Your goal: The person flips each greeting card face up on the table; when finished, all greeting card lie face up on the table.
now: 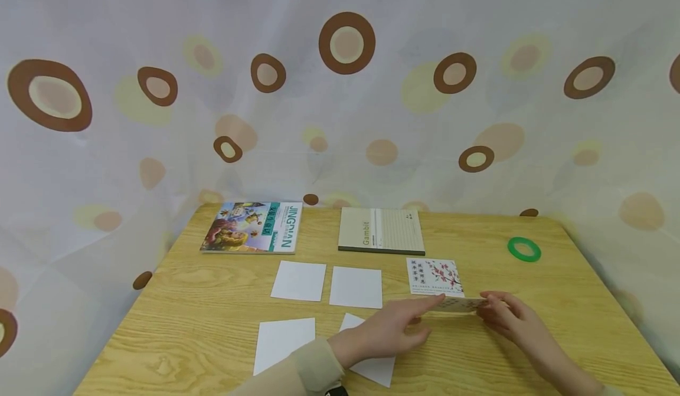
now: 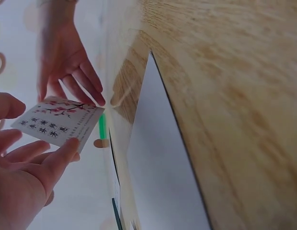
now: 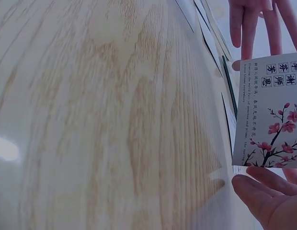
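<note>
Above the table, a square card (image 1: 460, 305) with pink blossom and Chinese characters is held level between the two hands. The left hand (image 1: 390, 331) holds its left edge, thumb and fingers on either side, clearest in the left wrist view. At the opposite edge the right hand (image 1: 517, 324) pinches the card with its fingertips, seen low in the right wrist view. A matching blossom card (image 1: 435, 277) lies printed side up just beyond. Several blank white cards lie left of the hands, including one (image 1: 378, 367) partly covered by the left hand and wrist.
A colourful book (image 1: 252, 226) and a beige notebook (image 1: 381, 231) lie along the back of the wooden table (image 1: 175, 325). Towards the right rear is a green tape roll (image 1: 523, 249). A spotted curtain (image 1: 297, 107) surrounds the table's back and sides.
</note>
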The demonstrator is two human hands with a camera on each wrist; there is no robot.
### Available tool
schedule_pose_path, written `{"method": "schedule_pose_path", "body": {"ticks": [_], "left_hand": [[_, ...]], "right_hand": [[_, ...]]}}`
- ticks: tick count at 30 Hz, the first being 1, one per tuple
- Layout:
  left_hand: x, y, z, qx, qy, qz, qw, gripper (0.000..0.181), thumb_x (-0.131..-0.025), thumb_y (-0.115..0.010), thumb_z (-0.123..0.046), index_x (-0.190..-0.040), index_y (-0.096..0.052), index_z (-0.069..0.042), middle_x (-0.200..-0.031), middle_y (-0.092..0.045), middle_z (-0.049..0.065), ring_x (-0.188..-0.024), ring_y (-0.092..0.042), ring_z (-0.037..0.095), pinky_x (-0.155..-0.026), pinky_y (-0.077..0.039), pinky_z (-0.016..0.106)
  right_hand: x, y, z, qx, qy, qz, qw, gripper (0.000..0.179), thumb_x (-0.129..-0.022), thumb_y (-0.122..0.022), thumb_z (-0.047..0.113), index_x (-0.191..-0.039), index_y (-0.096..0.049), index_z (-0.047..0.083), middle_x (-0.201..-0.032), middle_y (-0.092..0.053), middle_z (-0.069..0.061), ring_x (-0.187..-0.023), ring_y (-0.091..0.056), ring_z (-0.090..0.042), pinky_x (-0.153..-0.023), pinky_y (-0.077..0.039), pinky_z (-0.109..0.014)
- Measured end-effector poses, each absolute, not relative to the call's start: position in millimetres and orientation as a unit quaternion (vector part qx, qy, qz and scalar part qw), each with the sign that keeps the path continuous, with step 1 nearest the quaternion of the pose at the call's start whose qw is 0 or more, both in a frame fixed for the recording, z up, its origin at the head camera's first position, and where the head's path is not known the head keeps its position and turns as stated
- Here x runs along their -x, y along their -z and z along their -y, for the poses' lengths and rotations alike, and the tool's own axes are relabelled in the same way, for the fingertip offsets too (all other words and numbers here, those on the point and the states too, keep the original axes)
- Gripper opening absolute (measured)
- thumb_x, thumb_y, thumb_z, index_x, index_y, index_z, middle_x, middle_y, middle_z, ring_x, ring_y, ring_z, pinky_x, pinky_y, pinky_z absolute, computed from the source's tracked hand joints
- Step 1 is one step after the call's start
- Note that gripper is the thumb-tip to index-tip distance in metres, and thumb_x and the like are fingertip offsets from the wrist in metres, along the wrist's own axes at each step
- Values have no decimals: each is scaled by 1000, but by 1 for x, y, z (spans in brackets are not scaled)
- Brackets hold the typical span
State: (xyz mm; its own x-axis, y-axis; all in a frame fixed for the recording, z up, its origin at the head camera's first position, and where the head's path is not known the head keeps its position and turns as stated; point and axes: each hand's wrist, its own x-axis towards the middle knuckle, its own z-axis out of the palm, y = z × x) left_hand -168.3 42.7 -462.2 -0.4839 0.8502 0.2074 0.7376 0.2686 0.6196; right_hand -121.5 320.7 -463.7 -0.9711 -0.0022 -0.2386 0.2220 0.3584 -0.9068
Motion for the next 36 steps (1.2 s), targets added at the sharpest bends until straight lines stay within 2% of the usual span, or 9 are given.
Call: {"method": "schedule_pose_path", "body": {"ticks": [6,11,14,17,20,24,27,30,36], "left_hand": [[166,463,-44,-516,-304,-799,53,65,-100,-54,-13,-158,-24,-10,-155,-42,6,-139,-43,11,-112,-34,16],[165,463,-45,-489,-305,-816,45,67,-98,-57,-14,-157,-25,-10,-151,-47,10,-137,-47,15,-110,-38,18],[164,462,-45,-459,-334,-820,70,67,-98,-58,-14,-157,-27,-12,-148,-48,12,-127,-56,15,-99,-46,14],[164,462,-44,-433,-365,-819,93,67,-98,-59,-14,-157,-27,-14,-142,-47,13,-114,-63,12,-87,-49,8],[164,463,-44,-410,-396,-813,119,67,-97,-59,-14,-157,-27,-14,-139,-46,13,-115,-63,14,-85,-50,8],[163,462,-43,-379,-435,-802,153,68,-97,-59,-14,-157,-27,-14,-137,-46,13,-123,-59,20,-86,-51,10],[163,462,-42,-367,-451,-796,166,68,-97,-60,-14,-156,-28,-14,-135,-46,13,-122,-60,22,-84,-51,10],[163,462,-42,-360,-461,-793,172,67,-96,-60,-14,-156,-29,-14,-134,-47,12,-121,-61,22,-83,-51,10],[163,464,-43,-346,-465,-798,167,68,-93,-62,-12,-155,-32,-10,-133,-52,15,-114,-66,19,-81,-51,10]], "right_hand": [[123,465,-320,-82,573,-810,98,64,-108,-35,40,-143,-34,-13,-142,-46,-35,-104,-67,-6,-91,-57,-30],[122,466,-319,-82,581,-805,88,62,-107,-37,38,-141,-37,-13,-139,-49,-34,-102,-67,-4,-89,-58,-32],[121,466,-319,-75,585,-804,78,58,-108,-37,36,-139,-39,-13,-135,-54,-29,-100,-67,-1,-88,-58,-30],[121,467,-320,-67,586,-804,74,55,-108,-38,34,-136,-41,-13,-128,-61,-22,-98,-67,0,-87,-58,-26],[120,467,-321,-67,584,-806,75,55,-108,-39,33,-137,-41,-14,-123,-65,-17,-97,-67,0,-86,-57,-24],[119,466,-322,-86,583,-804,81,57,-108,-39,31,-138,-39,-16,-115,-67,-12,-94,-68,-3,-86,-58,-27],[119,465,-322,-107,590,-795,89,53,-108,-40,27,-138,-40,-16,-109,-67,-5,-91,-70,-6,-85,-59,-30],[119,465,-322,-128,586,-795,93,53,-107,-43,26,-141,-39,-16,-112,-67,-8,-89,-72,-9,-83,-60,-32],[121,464,-321,-141,554,-816,90,57,-106,-46,25,-145,-34,-15,-130,-58,-29,-83,-73,-14,-74,-62,-35]]}}
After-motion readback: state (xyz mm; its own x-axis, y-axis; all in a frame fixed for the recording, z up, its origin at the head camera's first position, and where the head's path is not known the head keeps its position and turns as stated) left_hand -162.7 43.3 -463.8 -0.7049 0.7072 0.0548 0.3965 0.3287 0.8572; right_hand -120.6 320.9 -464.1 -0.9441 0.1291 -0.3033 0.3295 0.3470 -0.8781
